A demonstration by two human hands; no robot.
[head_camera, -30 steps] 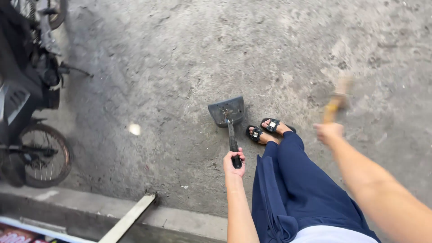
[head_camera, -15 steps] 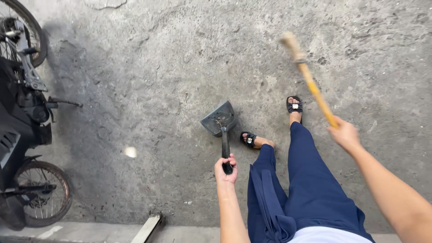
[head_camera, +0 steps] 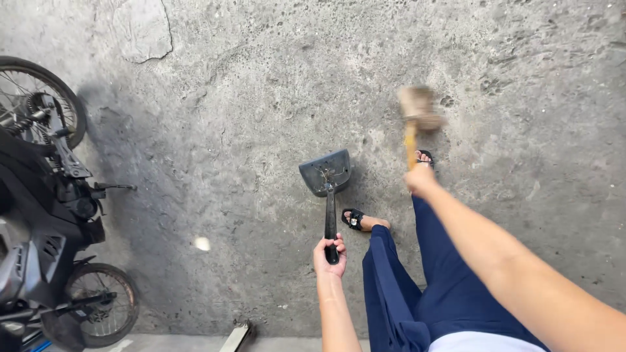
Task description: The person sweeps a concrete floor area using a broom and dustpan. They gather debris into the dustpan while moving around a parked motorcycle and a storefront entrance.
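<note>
1 dustpan (head_camera: 325,172) in left hand (head_camera: 330,257), 1 broom (head_camera: 417,114) in right hand (head_camera: 420,180) – 2 motorcycles (head_camera: 45,215)

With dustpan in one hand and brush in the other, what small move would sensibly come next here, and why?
Probably lower the dustpan until its front edge rests on the concrete floor. The left hand holds it by the black handle, and the right hand has the brush raised and blurred, just beside the pan. The pan must sit flat before the brush can push anything into it.

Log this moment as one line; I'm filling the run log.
left hand: grips dustpan handle | right hand: grips broom, blurred | floor: concrete | motorbike: at left
</note>
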